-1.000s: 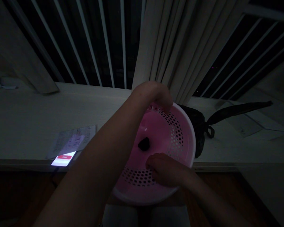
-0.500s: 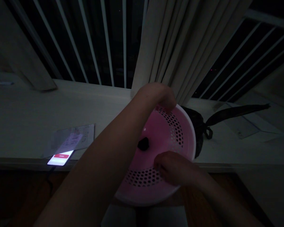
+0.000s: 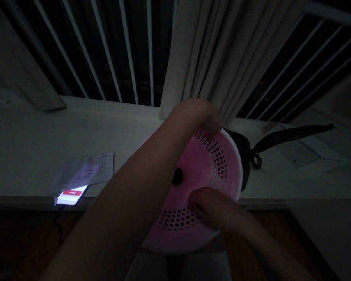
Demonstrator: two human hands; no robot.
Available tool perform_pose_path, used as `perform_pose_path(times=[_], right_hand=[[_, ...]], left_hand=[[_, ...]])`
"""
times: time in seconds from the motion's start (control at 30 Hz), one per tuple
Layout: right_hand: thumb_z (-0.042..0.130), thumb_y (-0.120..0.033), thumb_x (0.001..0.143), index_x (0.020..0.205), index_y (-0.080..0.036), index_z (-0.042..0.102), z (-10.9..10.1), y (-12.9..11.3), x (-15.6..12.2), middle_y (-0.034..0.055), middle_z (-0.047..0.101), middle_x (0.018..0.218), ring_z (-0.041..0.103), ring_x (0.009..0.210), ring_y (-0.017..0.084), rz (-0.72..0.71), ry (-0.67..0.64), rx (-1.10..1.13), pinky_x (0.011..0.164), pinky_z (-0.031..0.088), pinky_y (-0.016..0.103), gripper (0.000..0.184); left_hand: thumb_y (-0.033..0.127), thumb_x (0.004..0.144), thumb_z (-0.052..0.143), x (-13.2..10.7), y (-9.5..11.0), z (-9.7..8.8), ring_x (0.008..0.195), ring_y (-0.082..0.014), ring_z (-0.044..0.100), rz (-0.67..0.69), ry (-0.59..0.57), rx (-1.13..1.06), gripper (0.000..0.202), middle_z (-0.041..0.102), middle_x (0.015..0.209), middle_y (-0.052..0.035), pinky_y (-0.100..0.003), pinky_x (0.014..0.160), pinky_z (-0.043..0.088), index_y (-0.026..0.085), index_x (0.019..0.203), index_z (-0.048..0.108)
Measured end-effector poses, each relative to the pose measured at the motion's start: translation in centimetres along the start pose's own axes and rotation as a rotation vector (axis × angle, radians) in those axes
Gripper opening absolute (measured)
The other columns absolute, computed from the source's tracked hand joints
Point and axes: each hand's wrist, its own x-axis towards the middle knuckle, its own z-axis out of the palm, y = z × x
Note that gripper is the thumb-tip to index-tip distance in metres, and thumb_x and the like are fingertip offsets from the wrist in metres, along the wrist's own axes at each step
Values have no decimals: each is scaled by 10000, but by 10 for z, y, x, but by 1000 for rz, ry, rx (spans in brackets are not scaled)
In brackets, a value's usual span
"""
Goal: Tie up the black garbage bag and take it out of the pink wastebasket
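A round pink plastic basket [image 3: 190, 154] with a pale rim and bands of punched holes is in front of me, at the edge of the white ledge. A small black thing [image 3: 178, 176] shows at its middle, partly behind my left forearm. My left arm crosses over the basket. At the far rim, my left hand [image 3: 209, 119] is bent down with its fingers curled over the edge; part of the grip is hidden. My right hand [image 3: 210, 207] hangs over the near right side, fingers curled into a closed shape. What it holds, if anything, cannot be made out.
On the white ledge [image 3: 26, 148], a lit phone [image 3: 73, 195] with a cable lies partly under a printed sheet [image 3: 101, 168]. A knotted black plastic bag [image 3: 242, 144] sits behind the basket. Beige curtains [image 3: 210, 58] and window bars [image 3: 128, 54] stand beyond. The room is dim.
The view has shifted slightly, moving the ledge and phone a little left and up in it. Both hands keep nearly the same places at the basket.
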Motion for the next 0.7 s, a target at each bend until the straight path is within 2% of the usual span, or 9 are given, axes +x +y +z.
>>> perform_pose_path(times=[0.23, 0.33, 0.5, 0.57, 0.7], right_hand=[[444, -106, 736, 749, -170, 631, -5, -6, -1, 21, 640, 797, 553, 772, 121, -97, -71, 132, 723, 373, 247, 198], [430, -106, 737, 745, -157, 629, -6, -8, -2, 29, 630, 788, 543, 746, 117, -91, -87, 179, 697, 366, 239, 205], [427, -88, 727, 729, -149, 613, -7, -8, -3, 24, 617, 767, 525, 720, 109, -78, -83, 190, 673, 352, 233, 195], [429, -83, 733, 732, -151, 605, -13, -6, -6, 22, 610, 770, 518, 732, 109, -85, -47, 155, 674, 345, 233, 188], [425, -95, 760, 712, -137, 587, -35, -1, -12, 36, 577, 733, 494, 727, 122, -17, 115, -28, 676, 329, 257, 174]], left_hand=[[407, 592, 664, -2, 1, -1, 923, -263, 580, 18, -60, -15, 443, 680, 852, -30, -303, 799, 417, 227, 996, 682], [397, 603, 649, -3, 3, -2, 929, -276, 581, 22, -87, -13, 453, 675, 927, -46, -323, 806, 417, 209, 1013, 678], [375, 626, 619, -6, 4, -3, 904, -273, 589, 31, -93, -3, 437, 664, 928, -53, -329, 784, 423, 184, 1015, 677], [380, 633, 609, -5, 3, -1, 936, -272, 578, 11, -74, -22, 429, 661, 921, -39, -324, 796, 414, 202, 1017, 676], [423, 651, 585, -2, 0, 1, 1018, -285, 535, -8, -13, -90, 415, 652, 888, -11, -322, 827, 384, 237, 1011, 675]])
